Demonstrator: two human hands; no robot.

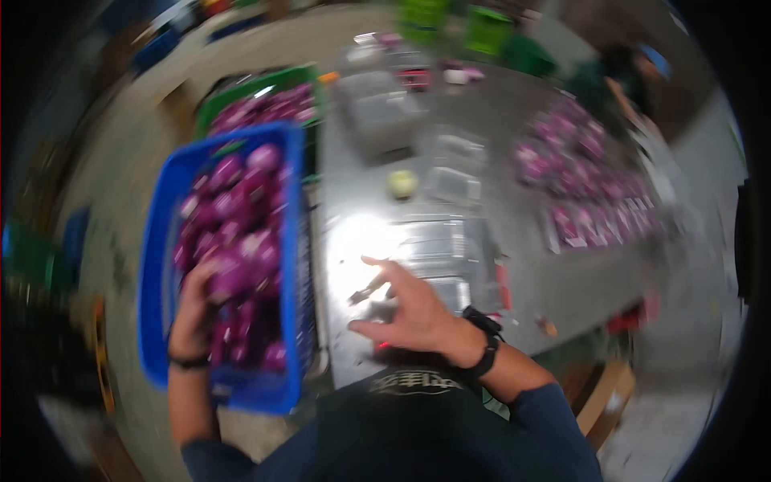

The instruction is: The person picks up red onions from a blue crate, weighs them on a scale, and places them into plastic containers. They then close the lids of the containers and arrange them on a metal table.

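Note:
My left hand point(195, 309) reaches into a blue crate point(292, 241) of purple onions point(225, 229), with its fingers curled against an onion point(233, 275) near the crate's middle. Over the metal table point(345, 193), my right hand point(409, 309) is spread, thumb and fingers apart, with nothing between them. A small shiny item point(361, 296), too blurred to name, lies just beyond its palm. Clear plastic trays point(434, 238) are beside and past that hand. Farther up the table sits a pale, peeled-looking onion point(402, 184).
A green crate point(205, 116) of onions adjoins the blue crate's far end. Stacked clear containers point(377, 112) stand at the table's back. Packed onions point(594, 225) cover the right side, where another person point(618, 84) is. A cardboard box point(606, 402) is at lower right.

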